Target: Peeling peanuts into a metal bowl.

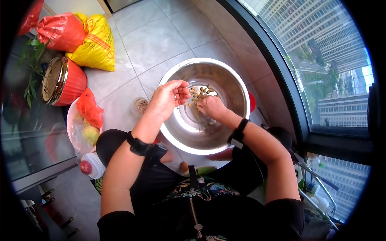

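A wide stainless steel basin (235, 81) stands on the tiled floor before me. Several peanuts in their shells (201, 90) lie together on its bottom. Down among them is my right hand (211, 106), its fingers bent and pointing into the basin; whether it grips a peanut is hidden. My left hand (172, 96) hovers over the basin's left side, palm turned inward and fingers curled, and I cannot tell whether something is in it. Left of the basin, a clear container (135, 105) holds small shelled nuts or beans (142, 106).
At the left are a pink basin (71, 123) with fruit and bags, a red plant pot (74, 82), and red (61, 31) and yellow bags (98, 45). A red apple (86, 167) sits on a white lid. The window frame (271, 57) curves along the right.
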A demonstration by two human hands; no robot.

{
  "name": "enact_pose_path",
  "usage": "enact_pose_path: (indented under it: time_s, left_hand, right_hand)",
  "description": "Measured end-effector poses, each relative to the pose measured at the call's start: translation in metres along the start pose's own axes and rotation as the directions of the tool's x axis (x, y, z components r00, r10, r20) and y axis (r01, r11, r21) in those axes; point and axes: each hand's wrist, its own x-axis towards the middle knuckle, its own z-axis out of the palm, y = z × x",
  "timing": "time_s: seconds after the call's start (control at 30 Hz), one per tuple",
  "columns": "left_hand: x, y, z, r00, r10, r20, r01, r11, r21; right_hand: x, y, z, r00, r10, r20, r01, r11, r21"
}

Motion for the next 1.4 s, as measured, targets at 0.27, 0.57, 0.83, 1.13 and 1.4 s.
enact_pose_path:
  time_s: [0.27, 0.57, 0.83, 1.13, 1.4]
  left_hand:
    - [-0.002, -0.004, 0.0, 1.0, -0.006, -0.005, 0.006, 0.998, 0.056]
    - [-0.002, -0.003, 0.0, 1.0, 0.014, 0.006, -0.015, 0.997, 0.071]
    - [-0.004, -0.001, 0.005, 1.0, 0.017, 0.004, -0.017, 0.997, 0.073]
    - [-0.005, 0.0, 0.005, 1.0, 0.012, 0.007, -0.013, 0.996, 0.085]
    - [-0.004, -0.006, 0.007, 1.0, 0.004, 0.008, -0.005, 0.993, 0.121]
  right_hand:
    - [-0.001, 0.001, 0.007, 0.995, -0.033, -0.094, 0.034, 0.999, 0.016]
    - [-0.006, -0.01, 0.005, 0.987, -0.144, 0.072, 0.145, 0.989, -0.01]
    - [-0.007, 0.013, -0.01, 0.996, -0.058, -0.062, 0.075, 0.942, 0.328]
    - [-0.039, 0.018, -0.021, 0.823, 0.189, 0.535, -0.556, 0.458, 0.693]
    - [-0.047, -0.01, 0.004, 0.885, 0.166, 0.435, -0.202, 0.979, 0.038]
